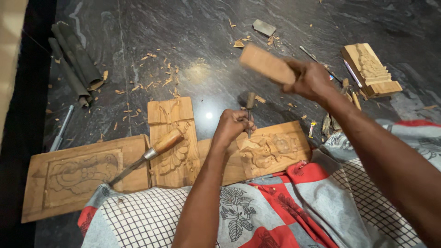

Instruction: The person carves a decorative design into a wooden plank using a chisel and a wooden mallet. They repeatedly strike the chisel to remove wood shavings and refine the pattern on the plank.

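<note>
While the left hand (232, 125) grips a wooden-handled chisel (250, 112) upright on a carved light-wood relief panel (271, 149), the right hand (310, 80) is closed around a blurred wooden mallet block (264, 63) raised above it. The panel lies on the dark stone floor (206, 46), touching a patterned cloth (275, 211); a second wooden-handled chisel (151, 154) rests across neighbouring panels.

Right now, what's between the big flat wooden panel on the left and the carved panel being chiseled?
In the head view, a tall carved wooden plank with a wooden-handled chisel resting across it.
</note>
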